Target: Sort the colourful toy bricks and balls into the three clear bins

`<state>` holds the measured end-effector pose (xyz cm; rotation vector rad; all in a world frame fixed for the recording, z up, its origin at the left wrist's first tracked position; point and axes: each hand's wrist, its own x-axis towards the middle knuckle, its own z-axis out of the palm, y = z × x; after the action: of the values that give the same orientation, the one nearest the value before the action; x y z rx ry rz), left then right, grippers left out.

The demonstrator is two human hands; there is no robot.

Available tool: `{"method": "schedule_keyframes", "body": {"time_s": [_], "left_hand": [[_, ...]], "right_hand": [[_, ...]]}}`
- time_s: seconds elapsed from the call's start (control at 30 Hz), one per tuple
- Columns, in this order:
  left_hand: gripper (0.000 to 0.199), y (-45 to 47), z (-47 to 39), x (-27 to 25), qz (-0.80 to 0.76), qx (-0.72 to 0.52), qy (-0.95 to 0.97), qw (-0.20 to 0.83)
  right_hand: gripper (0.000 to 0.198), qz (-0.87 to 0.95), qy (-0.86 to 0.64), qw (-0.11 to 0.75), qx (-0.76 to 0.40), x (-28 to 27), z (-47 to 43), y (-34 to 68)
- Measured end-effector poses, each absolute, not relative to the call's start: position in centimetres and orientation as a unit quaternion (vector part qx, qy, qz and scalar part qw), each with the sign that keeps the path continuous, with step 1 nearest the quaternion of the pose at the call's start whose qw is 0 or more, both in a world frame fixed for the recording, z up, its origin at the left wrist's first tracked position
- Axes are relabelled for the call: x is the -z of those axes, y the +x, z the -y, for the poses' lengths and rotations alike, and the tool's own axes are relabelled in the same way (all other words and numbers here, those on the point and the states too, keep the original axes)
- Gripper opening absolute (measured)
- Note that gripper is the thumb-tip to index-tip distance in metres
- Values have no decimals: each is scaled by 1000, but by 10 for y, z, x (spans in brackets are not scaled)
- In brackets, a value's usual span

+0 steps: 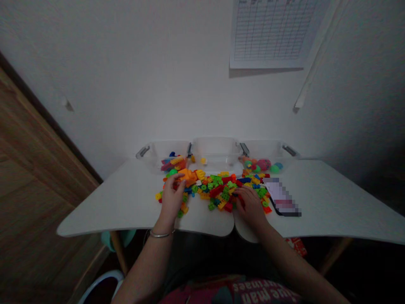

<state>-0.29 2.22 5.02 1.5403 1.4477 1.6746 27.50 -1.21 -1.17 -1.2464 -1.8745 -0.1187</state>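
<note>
Steady the chunky orange plastic block (pixel 189 177) your left hand (pixel 172 195) grips; whether your right hand (pixel 251 205) grips, I can't tell.

White table (pixel 319 194), two rounded corners meeting midway along near edge. Heap of small multicoloured plastic bricks (pixel 225 196) across its middle. Left hand (pixel 172 197), silver metal bangle (pixel 160 235) at wrist, fingers against chunky orange plastic block (pixel 189 177). Right hand (pixel 250 206), fingertips among bricks. Three clear plastic bins (pixel 215 145) along far edge. Black-edged phone (pixel 280 196) right of heap, screen pixelated.
</note>
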Motion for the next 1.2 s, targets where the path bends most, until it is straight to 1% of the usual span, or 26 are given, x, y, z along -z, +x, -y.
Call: {"method": "schedule_keyframes", "body": {"time_s": [0.1, 0.17, 0.2, 0.33, 0.5, 0.57, 0.67, 0.73, 0.8, 0.87, 0.9, 0.93, 0.97, 1.03, 1.1, 1.13, 1.2], "left_hand": [[32, 17, -22, -44, -458, -649, 461, 395], [38, 26, -22, -45, -418, -672, 390, 470], [40, 28, -21, -47, -401, -683, 362, 492], [41, 32, -14, -55, -354, -702, 312, 533], [41, 42, -1, -54, -312, -664, 292, 613], [41, 48, 2, -51, -303, -651, 287, 634], [41, 54, 3, -46, -296, -640, 280, 651], [41, 56, 1, -43, -296, -634, 284, 655], [41, 55, -1, -41, -307, -626, 305, 649], [38, 53, -1, -41, -339, -616, 365, 610], [37, 50, 1, -41, -367, -608, 418, 567], [37, 47, 3, -41, -401, -595, 483, 502], [38, 44, 7, -41, -441, -574, 552, 414], [43, 37, 16, -38, -524, -503, 660, 195], [48, 31, 26, -31, -595, -422, 684, -1], [50, 28, 30, -27, -614, -384, 687, -65], [54, 23, 33, -16, -637, -324, 687, -129]], "right_hand": [[24, 751, -501, 426, 55, 12, 11, 276], [24, 747, -507, 427, 62, 12, 11, 277], [24, 743, -510, 428, 67, 11, 11, 277], [25, 741, -506, 435, 74, -3, 11, 274], [28, 751, -467, 466, 35, -30, 7, 259], [30, 759, -449, 472, 5, -38, 1, 253], [39, 768, -439, 462, -55, -43, -10, 247], [46, 766, -443, 453, -108, -43, -16, 245], [48, 762, -439, 449, -160, -43, -22, 244], [46, 756, -430, 453, -199, -41, -25, 244], [44, 749, -430, 458, -210, -40, -27, 244], [43, 740, -434, 466, -217, -39, -28, 245], [43, 727, -442, 478, -221, -37, -29, 245], [45, 697, -463, 506, -209, -35, -31, 247], [46, 685, -483, 515, -179, -34, -31, 249], [44, 689, -490, 508, -164, -35, -31, 250], [41, 702, -502, 485, -143, -37, -29, 250]]}}
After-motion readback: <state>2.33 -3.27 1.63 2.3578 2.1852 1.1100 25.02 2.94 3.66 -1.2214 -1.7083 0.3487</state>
